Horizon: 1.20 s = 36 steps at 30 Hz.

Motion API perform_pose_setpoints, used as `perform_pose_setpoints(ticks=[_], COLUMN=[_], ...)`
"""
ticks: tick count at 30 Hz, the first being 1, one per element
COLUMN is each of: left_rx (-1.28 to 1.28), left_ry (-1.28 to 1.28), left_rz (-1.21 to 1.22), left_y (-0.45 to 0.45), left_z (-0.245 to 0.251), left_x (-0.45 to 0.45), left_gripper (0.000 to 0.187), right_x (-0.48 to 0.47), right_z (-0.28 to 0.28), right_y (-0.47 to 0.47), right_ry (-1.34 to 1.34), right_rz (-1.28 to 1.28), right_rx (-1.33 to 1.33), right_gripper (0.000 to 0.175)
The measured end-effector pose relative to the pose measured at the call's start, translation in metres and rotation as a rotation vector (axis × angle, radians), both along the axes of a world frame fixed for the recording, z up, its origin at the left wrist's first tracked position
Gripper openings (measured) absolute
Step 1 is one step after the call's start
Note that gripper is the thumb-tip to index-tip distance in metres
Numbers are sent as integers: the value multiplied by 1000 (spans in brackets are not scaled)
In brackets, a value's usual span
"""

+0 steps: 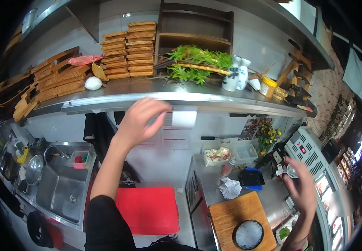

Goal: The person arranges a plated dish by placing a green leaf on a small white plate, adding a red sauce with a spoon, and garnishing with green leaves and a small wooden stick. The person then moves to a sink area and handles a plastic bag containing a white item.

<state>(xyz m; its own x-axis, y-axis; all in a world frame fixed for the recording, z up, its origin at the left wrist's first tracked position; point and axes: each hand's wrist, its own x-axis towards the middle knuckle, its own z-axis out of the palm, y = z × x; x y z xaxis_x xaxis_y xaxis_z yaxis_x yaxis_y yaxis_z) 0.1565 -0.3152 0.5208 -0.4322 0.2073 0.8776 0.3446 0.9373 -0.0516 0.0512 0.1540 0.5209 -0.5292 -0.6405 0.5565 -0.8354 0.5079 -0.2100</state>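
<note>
My left hand (141, 122) is raised below the front edge of the steel shelf (155, 98), fingers curled and thumb bent in. Its blurred fingertips are beside a small white paper slip (184, 120); I cannot tell whether they grip it. My right hand (303, 188) hangs over the right end of the steel counter, fingers apart and holding nothing, in front of a small white fan (292, 171). A dark round bowl of crushed ice (249, 234) sits on a wooden cutting board (231, 216). Crumpled white paper (230, 188) lies behind the board, beside a black tray (251, 177).
Stacked wooden boards (141, 50), green foliage (196, 59) and ceramic bottles (231, 78) stand on the shelf. A steel sink (61, 191) is at left, with a red lid (149, 210) between it and the counter. A glass-fronted display case (328, 191) borders the right.
</note>
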Motion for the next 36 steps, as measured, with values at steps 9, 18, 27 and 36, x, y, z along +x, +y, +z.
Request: perform_pose_setpoints(ticks=[9, 18, 27, 36], left_rx=[-32, -36, -40, -4], left_ry=[-107, -108, -76, -84], left_rz=[317, 296, 294, 252], left_y=[-64, -69, -70, -65], left_z=[10, 11, 8, 8], left_x=[-64, -65, -61, -61], left_gripper=[38, 31, 31, 35], right_x=[-25, -134, -150, -142], right_z=[180, 194, 214, 217], right_y=[-341, -497, -495, -468], right_ry=[712, 472, 942, 1123], right_rz=[418, 9, -28, -106], right_rx=[124, 592, 719, 475], right_gripper=[19, 44, 23, 15])
